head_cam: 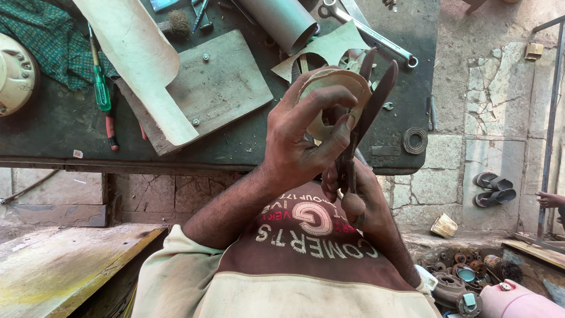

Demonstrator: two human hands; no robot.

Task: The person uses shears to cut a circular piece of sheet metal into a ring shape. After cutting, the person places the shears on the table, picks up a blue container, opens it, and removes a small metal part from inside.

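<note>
A round piece of thin tan sheet (329, 88) was held up by the left hand (306, 135), just above the near edge of the dark workbench (59, 126). The fingers (321, 100) were curled around the top of the round piece, and the thumb was pressed under it, so the hand was closed on it. A pair of big dark scissors (371, 106) was held by the right hand (362, 194), lower down and nearer the body than the bench edge. That hand was wrapped tight around the handles. The blades were seen a little apart, pointing up, right beside the edge of the round piece.

To cut well, it seemed best that the sheet be turned slowly into the blades, small snips be made, and the finger that was close to the blades be kept back from them.

The left arm was bent up from the elbow, with the wrist tipped toward the scissors. The right wrist was tucked low, close to the chest.

On the bench, a green screwdriver (100, 85) was lying far to the left of the round piece. A flat grey board (223, 82) was lying between them. A grey tube (285, 20) and a long wrench (371, 32) were lying behind it.
</note>
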